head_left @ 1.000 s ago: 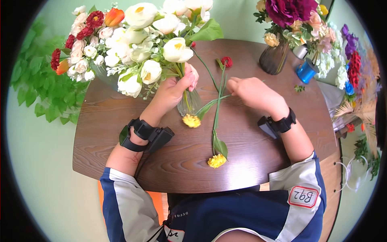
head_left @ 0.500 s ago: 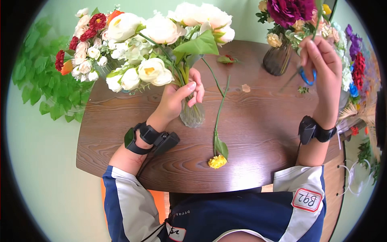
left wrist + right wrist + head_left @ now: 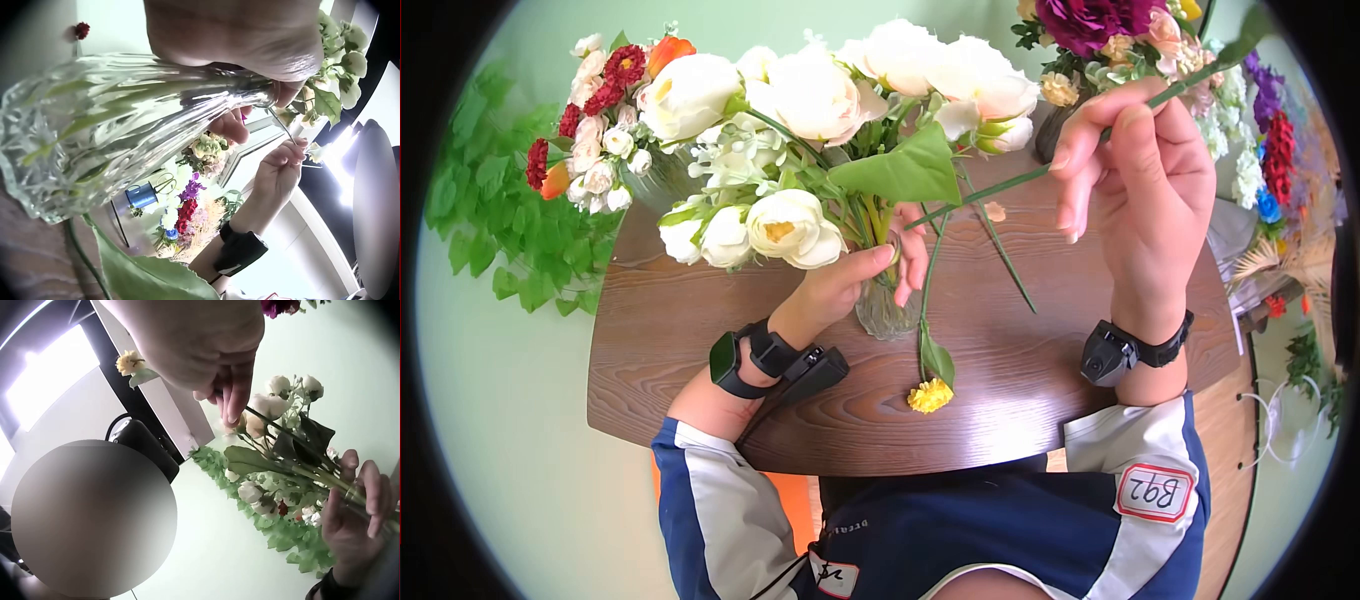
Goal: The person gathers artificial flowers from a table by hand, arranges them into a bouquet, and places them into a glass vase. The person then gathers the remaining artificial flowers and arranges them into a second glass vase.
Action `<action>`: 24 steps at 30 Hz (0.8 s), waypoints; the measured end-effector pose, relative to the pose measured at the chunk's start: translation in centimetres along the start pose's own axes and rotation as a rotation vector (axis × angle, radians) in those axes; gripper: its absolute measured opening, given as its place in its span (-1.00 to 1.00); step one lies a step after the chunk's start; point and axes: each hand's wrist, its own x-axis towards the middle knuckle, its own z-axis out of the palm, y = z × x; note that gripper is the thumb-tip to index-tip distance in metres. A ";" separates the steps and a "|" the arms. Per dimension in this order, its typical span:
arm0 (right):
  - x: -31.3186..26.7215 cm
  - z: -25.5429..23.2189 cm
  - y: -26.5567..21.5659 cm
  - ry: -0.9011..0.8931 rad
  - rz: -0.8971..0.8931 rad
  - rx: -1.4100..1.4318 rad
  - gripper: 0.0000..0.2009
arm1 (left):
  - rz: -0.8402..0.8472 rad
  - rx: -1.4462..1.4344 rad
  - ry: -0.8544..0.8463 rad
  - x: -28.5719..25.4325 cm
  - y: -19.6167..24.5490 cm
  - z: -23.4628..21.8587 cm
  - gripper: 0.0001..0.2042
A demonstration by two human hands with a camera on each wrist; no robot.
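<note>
My left hand (image 3: pixel 855 275) grips the neck of a clear glass vase (image 3: pixel 887 318), which stands on the table with white flowers (image 3: pixel 785 225) and green stems in it. Between thumb and fingers, my right hand (image 3: pixel 1150 190) pinches a long green stem (image 3: pixel 1000 187), raised and slanting down toward the vase mouth. In the right wrist view, a yellow flower (image 3: pixel 130 362) with a leaf shows beyond that hand. Its lower end overlaps the stems by the left fingers. Another yellow flower (image 3: pixel 930 395) lies on the table, head toward the body, its leaf beside the vase.
A loose stem (image 3: pixel 1005 255) and a small peach petal (image 3: pixel 995 211) lie behind on the brown table (image 3: pixel 1040 370). Red and pale flowers (image 3: pixel 605 150) stand at the back left, a large purple flower (image 3: pixel 1090 22) at the back right. A blue cup (image 3: pixel 142 195) shows in the left wrist view.
My right hand has picked one yellow flower up from the table, swung it out right, then brought its stem leftward to the vase. My left hand keeps the vase, its blooms now further right.
</note>
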 end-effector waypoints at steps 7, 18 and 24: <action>0.2 1.7 0.3 0.152 0.128 0.122 -0.76 | -0.013 -0.024 0.015 -0.2 -0.3 0.0 -0.60; 1.3 4.4 1.5 -0.028 0.206 0.073 -0.87 | -0.028 -0.073 0.030 -0.3 0.1 0.1 -0.78; 0.6 5.6 2.7 -0.283 0.376 -0.089 -0.86 | -0.011 -0.056 0.101 -0.8 -0.4 0.0 -0.88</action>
